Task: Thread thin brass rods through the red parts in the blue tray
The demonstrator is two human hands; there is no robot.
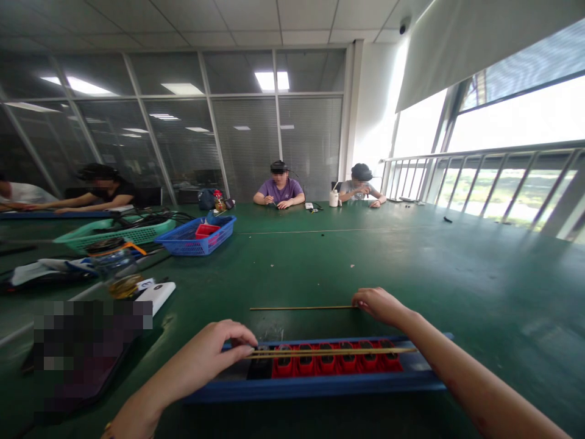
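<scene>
My left hand (233,342) pinches the left ends of a pair of long, thin yellowish sticks (333,352). These stretch rightward over a blue tray (320,386), in which a row of several red cups (326,364) sits, with dark contents. A black block (259,369) lies left of the cups. Beyond the tray, my right hand (377,303) has its fingers closed at the right end of another thin stick (301,308), which is on or just above the green table; the exact grip is partly hidden.
To the left are a blue basket (201,238) with a red container (206,230), a green basket (114,231), a jar (123,280) and a white device (162,296). Several people sit around the table (439,274). A railing (493,177) runs along the right.
</scene>
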